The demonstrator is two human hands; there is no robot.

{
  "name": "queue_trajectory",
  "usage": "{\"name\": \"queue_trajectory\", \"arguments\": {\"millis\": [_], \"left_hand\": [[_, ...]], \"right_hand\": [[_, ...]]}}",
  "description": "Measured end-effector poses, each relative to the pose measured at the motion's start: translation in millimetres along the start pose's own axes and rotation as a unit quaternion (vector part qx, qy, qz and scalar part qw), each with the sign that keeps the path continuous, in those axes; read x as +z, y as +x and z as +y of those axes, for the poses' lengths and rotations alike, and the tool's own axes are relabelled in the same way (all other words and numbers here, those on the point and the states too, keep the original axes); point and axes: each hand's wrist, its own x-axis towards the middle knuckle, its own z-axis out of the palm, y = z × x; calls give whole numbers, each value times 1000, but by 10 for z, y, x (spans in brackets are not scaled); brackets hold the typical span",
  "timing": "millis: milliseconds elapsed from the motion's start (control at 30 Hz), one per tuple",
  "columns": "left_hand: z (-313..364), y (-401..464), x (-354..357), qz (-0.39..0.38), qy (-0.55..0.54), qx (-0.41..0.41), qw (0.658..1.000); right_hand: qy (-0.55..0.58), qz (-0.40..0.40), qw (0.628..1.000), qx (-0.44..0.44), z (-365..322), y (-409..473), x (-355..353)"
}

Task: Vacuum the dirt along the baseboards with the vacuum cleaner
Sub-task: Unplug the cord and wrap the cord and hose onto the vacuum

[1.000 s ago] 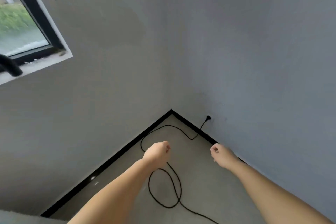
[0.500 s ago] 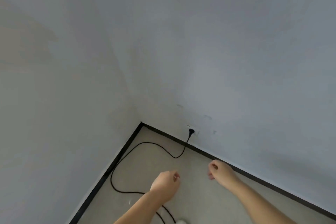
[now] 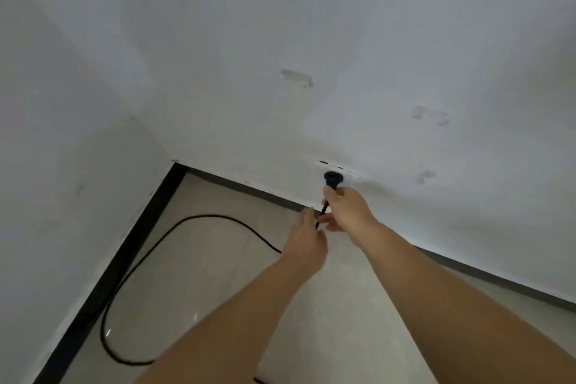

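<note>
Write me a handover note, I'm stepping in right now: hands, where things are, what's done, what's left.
Right hand grips the black power cord just below the black round plug, which sits in the white wall outlet.
Left hand holds the cord right beside it.
Cord loops over the pale tiled floor by the black baseboard.
Vacuum cleaner not in view.
Left: vacuum along the baseboards.

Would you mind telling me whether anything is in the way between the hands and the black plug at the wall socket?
Nothing visible is. The right hand is already on the cord just below the plug, which sits in the socket. The left hand is at the cord right beside it.
</note>
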Motion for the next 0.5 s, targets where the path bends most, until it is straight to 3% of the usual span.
{"name": "queue_trajectory", "arguments": {"millis": [100, 233, 300, 367, 500], "left_hand": [[-214, 323, 191, 8, -31, 23, 999], [-334, 450, 360, -12, -37, -17, 999], [-419, 383, 449, -16, 5, -22, 1000], [-615, 149, 552, -63, 72, -48, 994], [-925, -721, 498, -115, 49, -74, 989]], "right_hand": [[18, -6, 1000, 4, 83, 253, 141], [-94, 70, 988, -96, 221, 424, 270], [-128, 85, 983, -97, 322, 385, 295], [-142, 55, 987, -58, 608, 236, 371], [-60, -30, 998, -2, 1221, -291, 491]]}}
